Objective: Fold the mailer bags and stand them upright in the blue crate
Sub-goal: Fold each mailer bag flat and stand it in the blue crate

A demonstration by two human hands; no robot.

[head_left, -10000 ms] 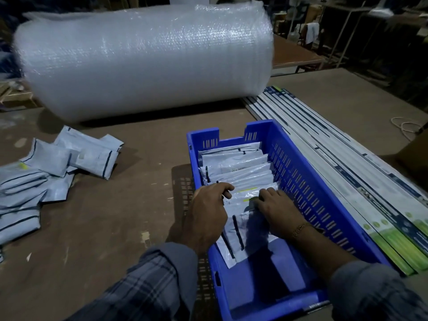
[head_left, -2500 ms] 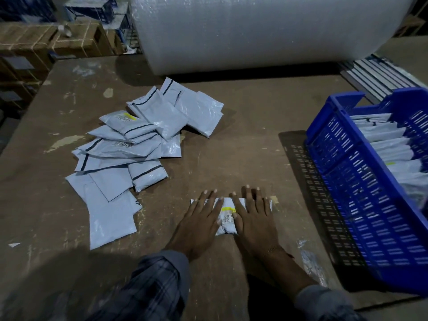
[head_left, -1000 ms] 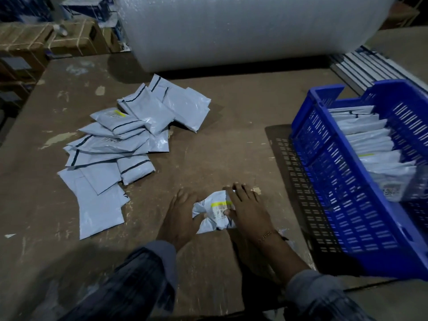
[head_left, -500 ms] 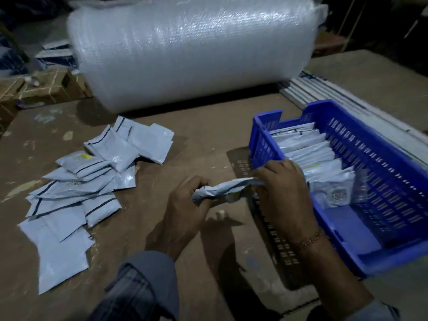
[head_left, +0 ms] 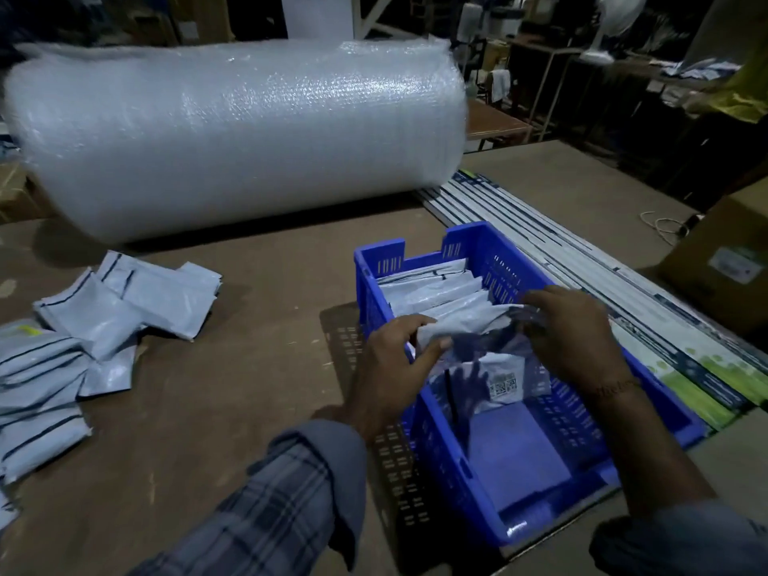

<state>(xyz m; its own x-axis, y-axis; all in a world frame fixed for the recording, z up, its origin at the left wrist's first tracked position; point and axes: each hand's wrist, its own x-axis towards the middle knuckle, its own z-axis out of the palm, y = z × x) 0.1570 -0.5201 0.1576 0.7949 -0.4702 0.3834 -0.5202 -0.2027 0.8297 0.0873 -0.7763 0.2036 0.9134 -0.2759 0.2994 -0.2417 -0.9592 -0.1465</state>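
A blue crate [head_left: 453, 463] stands on the brown table at centre right, with several folded grey mailer bags [head_left: 432, 291] upright in its far half. Over the crate's middle I hold one folded mailer bag [head_left: 469, 324] by its two ends. My left hand [head_left: 392, 370] grips its left end at the crate's left wall. My right hand [head_left: 575, 332] grips its right end near the right wall. Below it, the nearest standing bag shows a white label with a code [head_left: 502, 385]. The crate's near half shows bare floor.
A loose pile of unfolded grey mailer bags [head_left: 87, 338] lies on the table at the left. A big roll of bubble wrap [head_left: 237, 135] lies across the back. Long printed flat boxes [head_left: 623, 309] run along the crate's right side, with a cardboard box [head_left: 723, 272] beyond.
Both hands pressed the bag flat on the table, lifted it folded, and have carried it right, from beside the crate's left wall to over the row of standing bags.
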